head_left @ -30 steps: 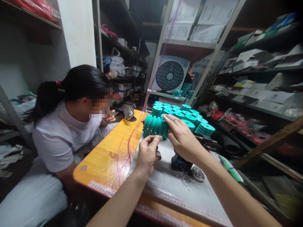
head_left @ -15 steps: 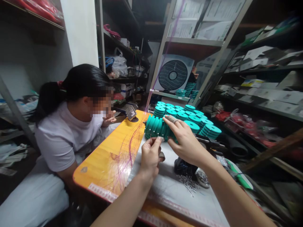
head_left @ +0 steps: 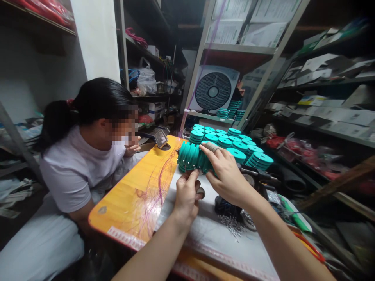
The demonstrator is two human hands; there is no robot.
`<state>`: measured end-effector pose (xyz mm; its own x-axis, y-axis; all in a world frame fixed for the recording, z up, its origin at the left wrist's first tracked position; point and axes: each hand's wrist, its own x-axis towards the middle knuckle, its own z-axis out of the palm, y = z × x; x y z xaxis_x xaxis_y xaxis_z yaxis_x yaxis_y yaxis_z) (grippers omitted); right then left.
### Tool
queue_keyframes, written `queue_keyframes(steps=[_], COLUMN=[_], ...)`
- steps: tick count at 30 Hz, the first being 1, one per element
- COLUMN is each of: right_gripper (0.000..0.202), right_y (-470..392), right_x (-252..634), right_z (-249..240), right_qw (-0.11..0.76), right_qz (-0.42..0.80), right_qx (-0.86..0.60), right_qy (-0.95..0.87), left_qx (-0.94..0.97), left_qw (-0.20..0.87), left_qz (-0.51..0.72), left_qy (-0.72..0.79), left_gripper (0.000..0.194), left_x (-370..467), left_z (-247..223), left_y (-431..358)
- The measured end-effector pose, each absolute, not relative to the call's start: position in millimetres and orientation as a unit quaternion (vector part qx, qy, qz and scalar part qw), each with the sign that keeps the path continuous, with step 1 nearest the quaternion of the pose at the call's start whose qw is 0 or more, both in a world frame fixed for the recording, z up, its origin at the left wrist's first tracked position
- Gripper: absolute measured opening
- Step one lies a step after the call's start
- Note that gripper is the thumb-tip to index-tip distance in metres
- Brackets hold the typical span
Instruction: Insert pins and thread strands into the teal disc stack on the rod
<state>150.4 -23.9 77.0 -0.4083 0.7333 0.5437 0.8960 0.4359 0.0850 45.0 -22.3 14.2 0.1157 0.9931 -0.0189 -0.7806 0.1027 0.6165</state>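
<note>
Yellow table (head_left: 125, 203) with grey sheet (head_left: 211, 220), purple wires (head_left: 160, 183)

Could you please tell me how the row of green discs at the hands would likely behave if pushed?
The row of green discs would probably feel stiff, as no disc visibly bends beside the right hand. A loose disc might roll, since the discs stand on edge with round rims; what holds the row together is hidden.

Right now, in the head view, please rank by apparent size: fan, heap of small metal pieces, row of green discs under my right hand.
Largest: fan
Middle: row of green discs, partly hidden
Smallest: heap of small metal pieces
</note>
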Motion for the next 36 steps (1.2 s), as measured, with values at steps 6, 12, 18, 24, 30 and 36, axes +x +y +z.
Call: queue_keyframes(steps=[6, 12, 18, 24, 30, 36], right_gripper=[0.061, 0.062, 0.053, 0.043, 0.044, 0.053], right_y=[-22.6, -22.8, -23.8, -13.6, -7.6, -5.7], right_x=[150.6, 149.9, 147.1, 144.0, 144.2, 144.0], right_z=[76.2, 76.6, 79.5, 84.8, 91.9, 97.8], right_qw=[0.219, 0.218, 0.229, 0.256, 0.225, 0.215], right_qz=[-0.184, -0.185, -0.169, -0.152, -0.162, -0.151], right_qx=[-0.502, -0.502, -0.510, -0.510, -0.505, -0.528], right_qy=[-0.816, -0.816, -0.812, -0.807, -0.817, -0.808], left_qx=[0.249, 0.230, 0.184, 0.156, 0.167, 0.188], left_qw=[0.700, 0.705, 0.733, 0.745, 0.750, 0.744], left_qz=[0.633, 0.634, 0.620, 0.615, 0.604, 0.607], left_qy=[0.216, 0.219, 0.211, 0.207, 0.209, 0.208], left_gripper=[0.033, 0.033, 0.034, 0.030, 0.027, 0.029], left_x=[43.0, 43.9, 45.5, 44.4, 43.5, 42.2], left_z=[10.4, 13.3, 14.9, 18.0, 17.8, 15.3], left_y=[-26.6, -25.1, -20.3, -19.3, -17.8, -17.2])
